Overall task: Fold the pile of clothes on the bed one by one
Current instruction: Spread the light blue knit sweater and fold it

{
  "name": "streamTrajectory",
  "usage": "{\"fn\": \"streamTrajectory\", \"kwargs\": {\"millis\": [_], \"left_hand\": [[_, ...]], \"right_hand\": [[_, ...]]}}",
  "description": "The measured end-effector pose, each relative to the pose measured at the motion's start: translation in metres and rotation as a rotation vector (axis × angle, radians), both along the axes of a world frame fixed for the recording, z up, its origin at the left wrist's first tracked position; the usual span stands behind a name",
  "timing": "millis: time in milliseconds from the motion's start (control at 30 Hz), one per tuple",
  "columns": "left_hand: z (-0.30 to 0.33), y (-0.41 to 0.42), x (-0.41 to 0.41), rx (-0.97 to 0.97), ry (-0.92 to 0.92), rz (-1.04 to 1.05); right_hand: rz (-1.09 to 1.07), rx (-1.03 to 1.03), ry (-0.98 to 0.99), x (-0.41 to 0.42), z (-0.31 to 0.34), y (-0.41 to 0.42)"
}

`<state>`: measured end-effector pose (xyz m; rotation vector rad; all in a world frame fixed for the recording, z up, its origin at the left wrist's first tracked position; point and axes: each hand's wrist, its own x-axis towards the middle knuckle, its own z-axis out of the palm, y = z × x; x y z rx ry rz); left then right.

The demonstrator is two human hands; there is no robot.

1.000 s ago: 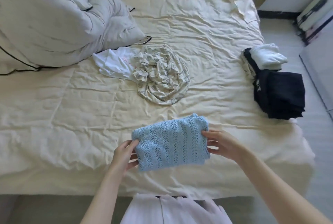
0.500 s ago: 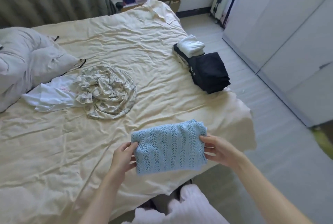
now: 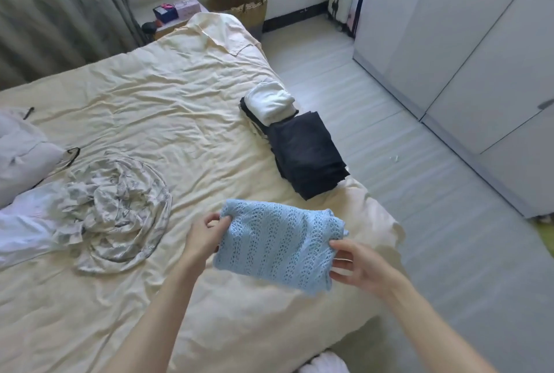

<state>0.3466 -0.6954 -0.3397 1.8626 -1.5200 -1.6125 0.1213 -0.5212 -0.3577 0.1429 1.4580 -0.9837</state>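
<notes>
I held the folded light-blue openwork knit top (image 3: 278,245) above the near corner of the cream-sheeted bed (image 3: 168,121), my left hand (image 3: 204,237) pinching its left edge, my right hand (image 3: 364,266) gripping its right edge. A stack of folded dark clothes (image 3: 305,153) lay just beyond; a crumpled patterned garment (image 3: 117,210) lay to the left.
</notes>
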Motion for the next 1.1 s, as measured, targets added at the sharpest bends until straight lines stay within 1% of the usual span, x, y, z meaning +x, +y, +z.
{"fn": "streamTrajectory", "kwargs": {"millis": [67, 133, 200, 300, 400, 500, 600, 667, 700, 733, 767, 800, 833, 867, 900, 933, 967, 1000, 1033, 1100], "left_hand": [[0.006, -0.038, -0.053, -0.092, -0.065, -0.067], [0.013, -0.079, -0.105, -0.214, -0.171, -0.141], [0.021, -0.12, -0.155, -0.345, -0.263, -0.218], [0.03, -0.173, -0.225, -0.5, -0.355, -0.332], [0.026, -0.211, -0.284, -0.577, -0.447, -0.456], [-0.005, -0.23, -0.324, -0.626, -0.492, -0.517], [-0.055, -0.229, -0.341, -0.597, -0.523, -0.6], [-0.08, -0.223, -0.339, -0.566, -0.468, -0.647], [-0.089, -0.22, -0.334, -0.58, -0.43, -0.682], [-0.096, -0.216, -0.328, -0.639, -0.43, -0.744], [-0.101, -0.211, -0.321, -0.744, -0.475, -0.827], [-0.106, -0.204, -0.313, -0.856, -0.523, -0.915], [-0.112, -0.197, -0.306, -0.943, -0.541, -0.989], [-0.116, -0.19, -0.299, -0.984, -0.532, -1.047], [-0.121, -0.186, -0.295, -0.967, -0.521, -1.088], [-0.125, -0.185, -0.292, -0.906, -0.525, -1.11], [-0.129, -0.188, -0.29, -0.832, -0.548, -1.123], [-0.133, -0.193, -0.29, -0.778, -0.574, -1.129], [-0.137, -0.199, -0.29, -0.747, -0.593, -1.132], [-0.142, -0.209, -0.291, -0.699, -0.617, -1.136]], "right_hand": [[-0.083, -0.007, -0.029, -0.031, 0.0, -0.023], [-0.186, -0.018, -0.078, -0.056, -0.001, -0.049], [-0.281, -0.045, -0.147, -0.075, -0.003, -0.075], [-0.406, -0.096, -0.264, -0.094, -0.012, -0.112], [-0.457, -0.11, -0.235, -0.111, -0.029, -0.147], [-0.469, -0.109, -0.185, -0.121, -0.057, -0.168], [-0.372, -0.029, -0.018, -0.128, -0.092, -0.175], [-0.312, 0.032, 0.087, -0.133, -0.107, -0.172], [-0.285, 0.051, 0.154, -0.135, -0.112, -0.167], [-0.249, 0.075, 0.244, -0.138, -0.115, -0.162], [-0.196, 0.106, 0.375, -0.139, -0.116, -0.157], [-0.14, 0.12, 0.548, -0.14, -0.115, -0.153], [-0.083, 0.1, 0.762, -0.141, -0.114, -0.15], [-0.012, 0.044, 0.992, -0.142, -0.113, -0.149], [0.073, -0.025, 1.214, -0.143, -0.112, -0.151], [0.159, -0.093, 1.4, -0.145, -0.112, -0.155], [0.246, -0.158, 1.529, -0.149, -0.114, -0.161], [0.34, -0.214, 1.6, -0.152, -0.117, -0.169], [0.444, -0.266, 1.622, -0.156, -0.12, -0.178], [0.696, -0.339, 1.577, -0.163, -0.128, -0.196]]}}
